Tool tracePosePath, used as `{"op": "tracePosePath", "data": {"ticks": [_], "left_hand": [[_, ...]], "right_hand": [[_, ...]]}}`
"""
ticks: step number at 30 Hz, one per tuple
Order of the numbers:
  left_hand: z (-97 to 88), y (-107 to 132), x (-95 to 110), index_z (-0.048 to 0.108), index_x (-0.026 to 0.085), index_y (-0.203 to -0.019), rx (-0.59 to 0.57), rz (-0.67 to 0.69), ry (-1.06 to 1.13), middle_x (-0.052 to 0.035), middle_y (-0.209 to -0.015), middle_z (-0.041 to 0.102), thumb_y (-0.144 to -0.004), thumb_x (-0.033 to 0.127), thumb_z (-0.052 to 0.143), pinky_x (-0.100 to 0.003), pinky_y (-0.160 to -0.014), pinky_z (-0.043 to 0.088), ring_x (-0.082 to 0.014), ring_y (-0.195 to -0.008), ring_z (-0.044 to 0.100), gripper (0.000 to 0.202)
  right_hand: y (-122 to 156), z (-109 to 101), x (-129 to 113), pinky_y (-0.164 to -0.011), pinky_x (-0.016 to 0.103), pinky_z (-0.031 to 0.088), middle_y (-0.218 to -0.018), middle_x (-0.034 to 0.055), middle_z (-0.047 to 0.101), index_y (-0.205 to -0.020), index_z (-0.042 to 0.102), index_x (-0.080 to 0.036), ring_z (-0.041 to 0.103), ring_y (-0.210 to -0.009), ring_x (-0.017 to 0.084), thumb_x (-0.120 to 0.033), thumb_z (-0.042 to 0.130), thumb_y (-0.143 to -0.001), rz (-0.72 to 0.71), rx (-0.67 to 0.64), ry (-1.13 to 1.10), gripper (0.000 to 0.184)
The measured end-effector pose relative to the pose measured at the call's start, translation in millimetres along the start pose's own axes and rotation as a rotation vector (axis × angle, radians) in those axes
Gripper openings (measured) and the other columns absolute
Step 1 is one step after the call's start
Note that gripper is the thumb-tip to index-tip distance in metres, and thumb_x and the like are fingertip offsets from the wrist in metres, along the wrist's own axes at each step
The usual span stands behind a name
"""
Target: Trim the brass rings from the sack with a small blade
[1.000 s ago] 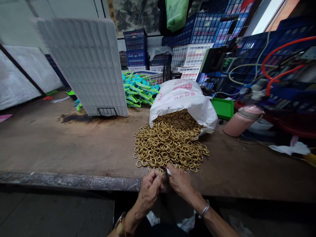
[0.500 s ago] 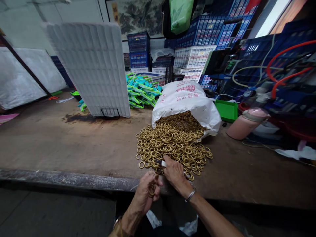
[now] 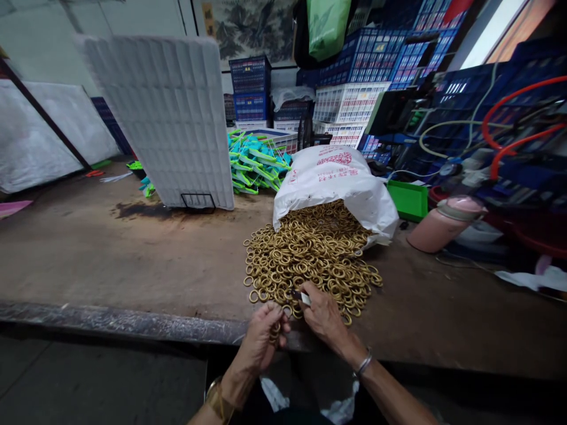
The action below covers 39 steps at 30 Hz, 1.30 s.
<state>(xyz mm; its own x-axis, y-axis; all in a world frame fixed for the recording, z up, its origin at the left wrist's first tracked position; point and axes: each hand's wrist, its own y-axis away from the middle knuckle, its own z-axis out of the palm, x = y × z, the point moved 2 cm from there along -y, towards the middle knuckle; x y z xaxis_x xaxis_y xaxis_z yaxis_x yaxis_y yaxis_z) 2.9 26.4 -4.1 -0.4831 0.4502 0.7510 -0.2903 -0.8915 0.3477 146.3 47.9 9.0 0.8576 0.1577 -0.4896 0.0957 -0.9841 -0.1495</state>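
Observation:
A heap of brass rings (image 3: 310, 260) spills from an open white sack (image 3: 336, 180) onto the brown workbench (image 3: 133, 260). My left hand (image 3: 261, 339) is closed at the bench's front edge, gripping a few brass rings (image 3: 274, 333). Just right of it, my right hand (image 3: 325, 319) pinches a small dark tool with a white tip (image 3: 301, 297) at the near edge of the heap. There is a metal bangle on my right wrist and a watch on my left.
A white gridded tray (image 3: 163, 118) stands upright at the back left, with green and blue plastic parts (image 3: 254, 162) beside it. A pink flask (image 3: 443, 224) lies right of the sack, near a green bin (image 3: 407, 199). Stacked crates, hoses and machinery fill the back right.
My right hand reached forward into the rings with the tool, then drew slightly back toward the left hand. My left hand stayed closed on rings at the bench edge.

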Motion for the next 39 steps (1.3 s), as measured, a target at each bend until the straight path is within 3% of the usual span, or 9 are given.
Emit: {"op": "tracePosePath", "data": {"ticks": [5,10,15,22,24,29,33,39], "left_hand": [[6.6,-7.9,-0.1,0.050,0.017,-0.080,0.056,0.113,-0.327,0.0090,-0.045,0.042,-0.068,0.042,0.060,-0.015,-0.033,0.025,-0.0039,-0.033,0.031,0.029],[7.2,-11.0,-2.3,0.051,0.015,-0.064,0.003,0.219,-0.390,0.0050,-0.054,0.045,-0.068,0.037,0.061,-0.017,-0.044,0.031,-0.0057,-0.046,0.038,0.025],[8.1,-6.1,-1.6,0.052,0.016,-0.065,0.064,0.281,-0.414,0.0034,-0.055,0.048,-0.074,0.035,0.054,-0.019,-0.049,0.034,-0.0081,-0.049,0.041,0.022],[16.3,3.8,4.3,0.057,0.016,-0.063,0.023,0.384,-0.524,0.0000,-0.058,0.055,-0.075,0.031,0.052,-0.022,-0.060,0.038,-0.0121,-0.058,0.048,0.021],[14.3,2.6,0.3,0.057,0.015,-0.065,-0.011,0.336,-0.484,-0.0004,-0.061,0.054,-0.075,0.033,0.052,-0.021,-0.057,0.037,-0.0112,-0.058,0.046,0.021],[8.1,-1.5,-10.5,0.055,0.015,-0.071,-0.039,0.186,-0.405,0.0039,-0.055,0.046,-0.074,0.039,0.053,-0.018,-0.043,0.027,-0.0056,-0.044,0.033,0.024],[5.9,-2.2,-13.3,0.051,0.016,-0.065,-0.064,0.131,-0.393,0.0061,-0.050,0.040,-0.072,0.044,0.054,-0.018,-0.041,0.021,-0.0044,-0.041,0.028,0.029],[11.2,5.8,-8.0,0.047,0.017,-0.066,-0.106,0.076,-0.373,0.0075,-0.050,0.037,-0.074,0.046,0.051,-0.018,-0.039,0.018,-0.0039,-0.040,0.026,0.030]], "right_hand": [[13.8,-3.5,-8.0,-0.059,0.023,0.031,-0.068,0.0006,0.058,-0.082,0.052,-0.020,0.054,-0.065,0.015,-0.017,0.038,-0.076,-0.057,-0.083,-0.099,0.015],[17.6,-5.1,-13.0,-0.057,0.022,0.033,-0.067,0.0001,0.058,-0.078,0.055,-0.020,0.052,-0.061,0.013,-0.025,0.040,-0.079,-0.067,-0.108,-0.266,0.016],[14.4,2.4,-11.6,-0.050,0.020,0.033,-0.055,-0.0026,0.050,-0.066,0.051,-0.018,0.044,-0.052,0.009,-0.043,0.038,-0.081,0.142,-0.130,-0.612,0.032],[23.0,14.4,-15.7,-0.032,0.018,0.015,-0.045,-0.0086,0.039,-0.062,0.043,-0.019,0.019,-0.031,0.003,-0.054,0.040,-0.075,0.452,-0.284,-1.025,0.038],[22.9,14.3,-14.3,-0.033,0.017,0.017,-0.045,-0.0085,0.040,-0.061,0.043,-0.019,0.021,-0.031,0.003,-0.052,0.044,-0.074,0.444,-0.255,-1.018,0.035],[17.9,10.3,-9.1,-0.048,0.019,0.034,-0.051,-0.0042,0.049,-0.061,0.047,-0.018,0.042,-0.048,0.008,-0.038,0.048,-0.071,0.353,-0.111,-0.862,0.023],[16.1,4.9,-12.1,-0.056,0.021,0.036,-0.056,-0.0036,0.049,-0.062,0.050,-0.017,0.044,-0.056,0.010,-0.035,0.048,-0.069,0.288,-0.082,-0.755,0.019],[18.2,7.3,-12.9,-0.056,0.022,0.036,-0.058,-0.0028,0.049,-0.066,0.051,-0.017,0.045,-0.056,0.010,-0.037,0.045,-0.071,0.273,-0.119,-0.794,0.021]]}}
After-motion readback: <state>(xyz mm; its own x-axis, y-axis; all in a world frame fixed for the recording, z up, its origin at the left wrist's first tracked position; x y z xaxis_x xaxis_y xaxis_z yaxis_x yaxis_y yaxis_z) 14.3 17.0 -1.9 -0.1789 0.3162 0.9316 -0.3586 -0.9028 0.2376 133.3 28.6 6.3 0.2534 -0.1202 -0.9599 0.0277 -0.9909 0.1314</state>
